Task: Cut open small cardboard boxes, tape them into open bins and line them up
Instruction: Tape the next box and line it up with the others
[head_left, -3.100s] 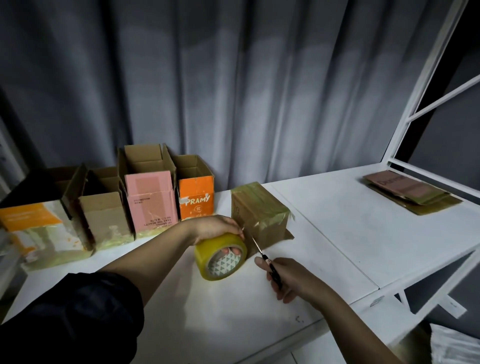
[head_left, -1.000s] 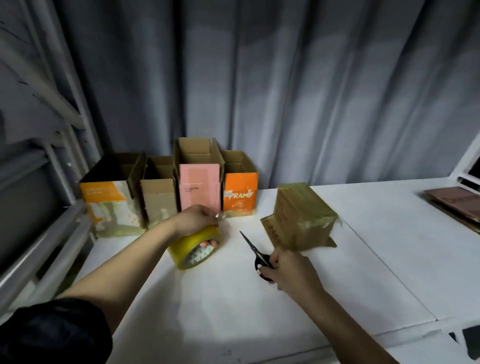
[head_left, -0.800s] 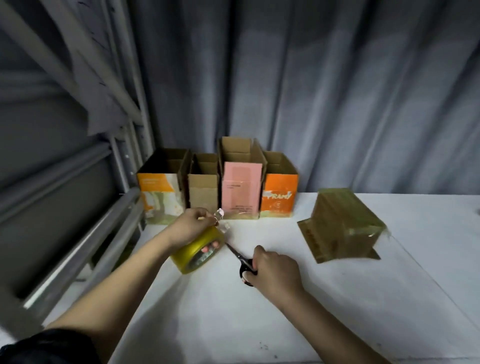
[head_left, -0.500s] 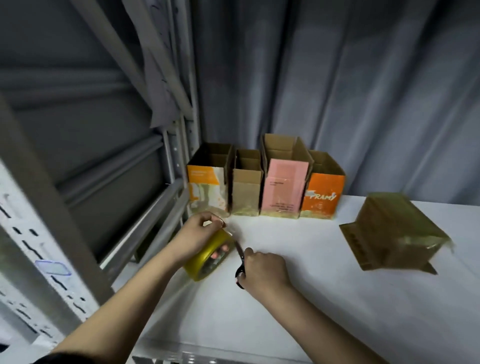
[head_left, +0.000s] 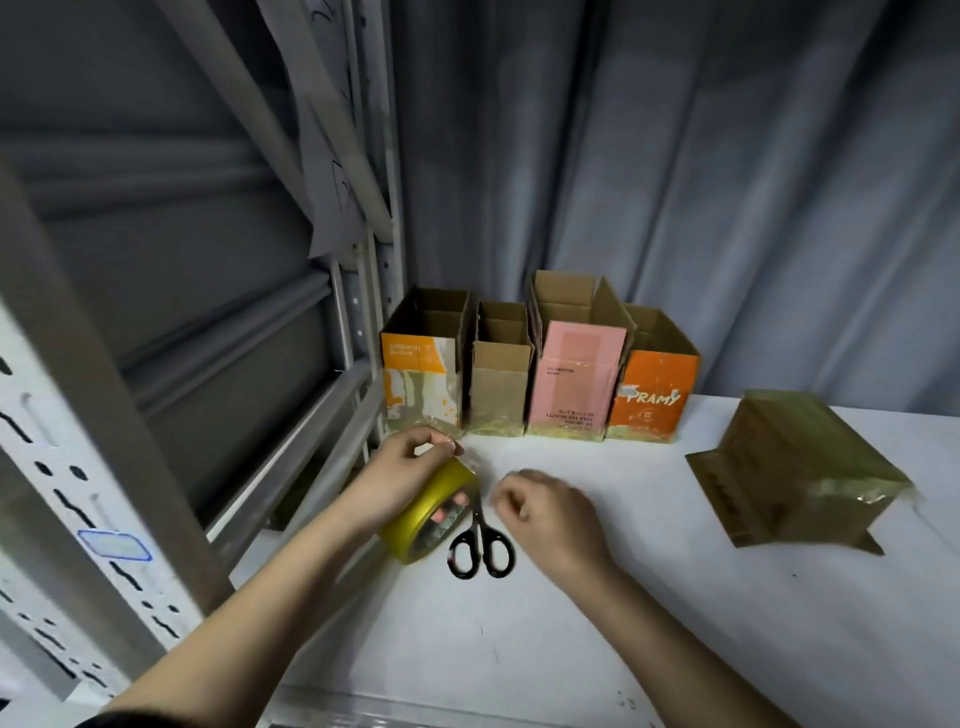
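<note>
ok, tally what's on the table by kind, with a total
Open bins: 4, in one row
Taped box: 1
Tape roll: 1, held by the left hand
Scissors: 1
Total: 7

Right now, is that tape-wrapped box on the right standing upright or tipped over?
Tipped over. The tape-wrapped box lies on its side on the white table, a flap splayed flat beside it, unlike the four open bins standing upright.
</note>
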